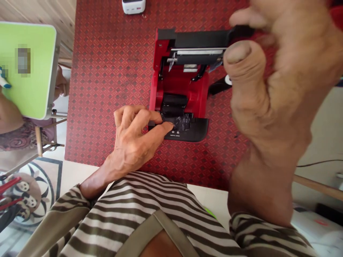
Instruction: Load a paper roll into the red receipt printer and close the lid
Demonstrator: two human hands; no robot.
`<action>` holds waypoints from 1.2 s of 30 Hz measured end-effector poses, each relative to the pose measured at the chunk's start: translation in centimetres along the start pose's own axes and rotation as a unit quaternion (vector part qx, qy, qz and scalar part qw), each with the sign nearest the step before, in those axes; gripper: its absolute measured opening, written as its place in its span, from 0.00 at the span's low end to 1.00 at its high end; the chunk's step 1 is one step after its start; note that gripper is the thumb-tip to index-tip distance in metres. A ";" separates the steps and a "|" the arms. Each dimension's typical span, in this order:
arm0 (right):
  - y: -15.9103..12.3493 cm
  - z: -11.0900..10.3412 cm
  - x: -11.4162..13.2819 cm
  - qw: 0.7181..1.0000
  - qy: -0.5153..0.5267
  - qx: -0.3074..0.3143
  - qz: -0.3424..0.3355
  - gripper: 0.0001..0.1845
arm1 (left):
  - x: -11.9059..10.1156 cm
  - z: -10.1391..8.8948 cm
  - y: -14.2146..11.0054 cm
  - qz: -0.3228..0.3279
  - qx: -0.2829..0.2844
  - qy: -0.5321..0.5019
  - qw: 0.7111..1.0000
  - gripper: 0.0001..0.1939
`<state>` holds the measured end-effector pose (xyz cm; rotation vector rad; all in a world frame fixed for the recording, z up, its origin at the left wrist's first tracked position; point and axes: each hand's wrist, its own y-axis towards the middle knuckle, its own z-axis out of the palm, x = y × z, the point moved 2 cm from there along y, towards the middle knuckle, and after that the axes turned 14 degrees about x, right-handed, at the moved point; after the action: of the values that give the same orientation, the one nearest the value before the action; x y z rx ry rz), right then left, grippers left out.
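A small red and black printer lies on the table with its hinged lid raised. A roller crosses the lid's underside. Inside the red bay sits a dark roll, and from it a shiny black plastic strip runs over the front edge. My left hand is closed at the near left of the printer, thumb and forefinger pinching the strip's left end. Large and close to the camera, my right hand is curled beside the lid's right end. A blurred black thing shows between its fingers; its kind is unclear.
A red patterned cloth covers the table. At its far edge stands a white device. A black part with a white round end lies right of the printer. On the left, another person's arm rests by a green-topped table.
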<state>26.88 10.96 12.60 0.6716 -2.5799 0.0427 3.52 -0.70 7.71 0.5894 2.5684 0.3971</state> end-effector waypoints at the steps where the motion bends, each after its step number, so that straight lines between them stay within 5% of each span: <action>1: 0.0 0.0 0.3 0.999 -0.018 -0.033 -0.010 0.33 | 0.0 0.0 0.0 0.001 0.000 -0.001 1.000 0.12; 5: -2.3 0.5 0.7 0.995 -0.031 -0.087 -0.037 0.34 | 0.1 -0.1 0.0 0.009 0.006 -0.002 1.000 0.14; 11: -5.0 2.2 0.3 0.972 -0.001 -0.177 -0.156 0.19 | -0.4 -0.2 0.2 0.007 0.011 0.003 1.000 0.14; 18: -6.8 3.2 0.4 0.980 0.028 -0.123 -0.156 0.13 | -0.6 -0.2 0.1 -0.002 0.016 0.015 1.000 0.14; 29: -8.3 3.9 0.4 0.986 0.023 -0.068 -0.149 0.17 | -0.3 -1.0 0.2 -0.011 0.025 -0.078 0.997 0.08; 32: -8.5 4.2 0.4 0.987 0.025 -0.067 -0.146 0.18 | 0.8 -0.5 0.4 -0.081 0.014 -0.202 0.976 0.20; 36: -8.5 4.8 0.1 0.984 0.015 -0.097 -0.152 0.17 | 4.3 3.6 0.3 -0.197 -0.005 -0.354 0.914 0.38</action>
<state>28.67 2.76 7.67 0.9714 -2.3838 -0.2896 2.00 2.22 3.12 0.1444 1.9059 0.0335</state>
